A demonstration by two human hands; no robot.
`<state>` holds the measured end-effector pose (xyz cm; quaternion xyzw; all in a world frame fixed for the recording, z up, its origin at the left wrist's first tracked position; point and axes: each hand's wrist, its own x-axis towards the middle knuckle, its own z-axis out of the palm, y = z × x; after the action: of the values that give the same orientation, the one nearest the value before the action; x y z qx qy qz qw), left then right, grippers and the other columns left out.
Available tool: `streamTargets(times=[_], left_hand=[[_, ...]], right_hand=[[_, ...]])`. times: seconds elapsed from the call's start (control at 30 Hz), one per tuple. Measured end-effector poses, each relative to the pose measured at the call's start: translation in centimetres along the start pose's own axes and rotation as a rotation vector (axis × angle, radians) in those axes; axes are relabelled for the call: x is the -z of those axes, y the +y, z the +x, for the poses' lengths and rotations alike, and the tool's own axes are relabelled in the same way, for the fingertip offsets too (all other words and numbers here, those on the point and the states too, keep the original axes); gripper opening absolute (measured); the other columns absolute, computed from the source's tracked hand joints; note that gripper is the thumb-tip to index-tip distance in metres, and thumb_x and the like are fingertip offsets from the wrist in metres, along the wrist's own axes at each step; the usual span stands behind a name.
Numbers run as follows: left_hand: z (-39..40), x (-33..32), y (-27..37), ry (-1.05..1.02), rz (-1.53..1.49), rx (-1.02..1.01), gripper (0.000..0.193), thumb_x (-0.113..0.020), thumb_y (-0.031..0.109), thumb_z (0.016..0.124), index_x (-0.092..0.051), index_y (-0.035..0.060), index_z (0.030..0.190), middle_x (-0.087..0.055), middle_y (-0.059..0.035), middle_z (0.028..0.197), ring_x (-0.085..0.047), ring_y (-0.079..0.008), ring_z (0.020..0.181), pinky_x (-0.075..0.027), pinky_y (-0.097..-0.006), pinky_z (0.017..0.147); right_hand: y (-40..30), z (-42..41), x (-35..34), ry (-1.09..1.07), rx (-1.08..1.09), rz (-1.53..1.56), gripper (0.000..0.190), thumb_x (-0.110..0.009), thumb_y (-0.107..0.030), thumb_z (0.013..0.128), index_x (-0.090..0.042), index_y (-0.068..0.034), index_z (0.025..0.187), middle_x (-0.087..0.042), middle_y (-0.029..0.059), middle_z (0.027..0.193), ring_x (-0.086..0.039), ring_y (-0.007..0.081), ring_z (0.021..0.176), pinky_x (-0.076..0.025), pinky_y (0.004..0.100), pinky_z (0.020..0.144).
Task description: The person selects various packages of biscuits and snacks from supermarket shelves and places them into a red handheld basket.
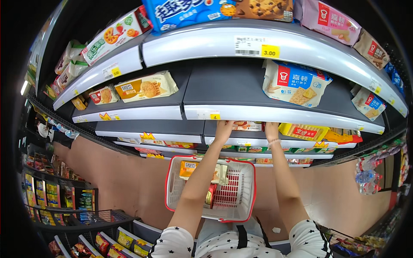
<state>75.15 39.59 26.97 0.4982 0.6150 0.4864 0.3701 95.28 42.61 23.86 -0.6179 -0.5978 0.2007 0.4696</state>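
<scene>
Both my hands reach under the front lip of a white-edged shelf (pixel 277 114), onto the tier below. A red-and-white biscuit packet (pixel 247 126) lies between them. My left hand (pixel 225 129) is at the packet's left end, and my right hand (pixel 271 130) is by its dark right end. The lip covers most of my fingers, so their grip is hidden. Just right of my right hand sits a yellow packet (pixel 304 131). Below my forearms, a white shopping basket (pixel 237 196) with a red rim holds an orange-and-cream biscuit packet (pixel 188 169) and a red packet (pixel 210 196).
Above my hands, a blue-and-white cracker packet (pixel 298 84) leans on the shelf, with a cream biscuit packet (pixel 146 87) farther left. A black rack of snacks (pixel 109 242) stands at lower left. Bottles (pixel 368 177) are on the floor at right. A person (pixel 48 130) is far left.
</scene>
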Motion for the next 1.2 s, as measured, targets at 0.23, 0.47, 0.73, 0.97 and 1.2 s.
streamTargets(times=[0.23, 0.47, 0.73, 0.97, 1.2], left_hand=[[-5.9, 3.5, 1.9, 0.0, -0.306, 0.035, 0.062, -0.059, 0.037, 0.081, -0.04, -0.0012, 0.125, -0.05, -0.019, 0.118, -0.047, -0.0268, 0.111, -0.035, -0.0338, 0.093], [-22.9, 13.3, -6.4, 0.119, -0.196, -0.018, 0.046, -0.054, 0.015, 0.087, -0.039, -0.0011, 0.128, -0.051, -0.0166, 0.119, -0.048, -0.0189, 0.11, -0.038, -0.0286, 0.091], [-32.9, 22.6, -14.2, 0.041, -0.201, 0.683, 0.039, -0.052, 0.015, 0.086, -0.046, 0.0015, 0.123, -0.059, -0.0179, 0.101, -0.062, -0.0289, 0.079, -0.048, -0.0348, 0.067], [-32.3, 22.8, -18.4, -0.133, 0.369, 0.47, 0.053, -0.052, 0.018, 0.081, -0.033, -0.0006, 0.126, -0.054, -0.0279, 0.103, -0.055, -0.043, 0.089, -0.045, -0.0467, 0.079], [-30.9, 22.8, -24.1, -0.454, 0.77, 0.763, 0.054, -0.053, 0.038, 0.079, -0.045, -0.0043, 0.111, -0.057, -0.0213, 0.104, -0.059, -0.034, 0.093, -0.045, -0.045, 0.082]], right_hand=[[-7.8, -6.2, 1.3, -0.118, -0.165, 0.289, 0.049, -0.049, -0.03, 0.089, -0.041, 0.004, 0.124, -0.049, 0.0209, 0.123, -0.047, 0.0265, 0.113, -0.035, 0.0301, 0.094], [-12.0, -27.4, 1.6, -0.36, -0.46, 0.487, 0.056, -0.052, -0.014, 0.088, -0.026, 0.0, 0.136, -0.041, 0.0124, 0.13, -0.04, 0.0168, 0.117, -0.031, 0.0274, 0.096], [-8.6, -39.4, -3.8, -0.91, -0.71, 0.324, 0.071, -0.056, -0.011, 0.084, -0.013, -0.006, 0.14, -0.037, 0.014, 0.132, -0.039, 0.0174, 0.118, -0.035, 0.0275, 0.096], [-3.6, -41.5, -6.0, -1.134, -0.791, 0.39, 0.076, -0.057, -0.02, 0.084, -0.008, -0.001, 0.139, -0.03, 0.0165, 0.138, -0.035, 0.0209, 0.123, -0.027, 0.0292, 0.102], [-3.9, -39.5, -10.0, -1.649, -0.544, -0.031, 0.067, -0.053, -0.044, 0.082, -0.033, 0.0, 0.13, -0.045, 0.0192, 0.126, -0.045, 0.0272, 0.115, -0.034, 0.0319, 0.096]])
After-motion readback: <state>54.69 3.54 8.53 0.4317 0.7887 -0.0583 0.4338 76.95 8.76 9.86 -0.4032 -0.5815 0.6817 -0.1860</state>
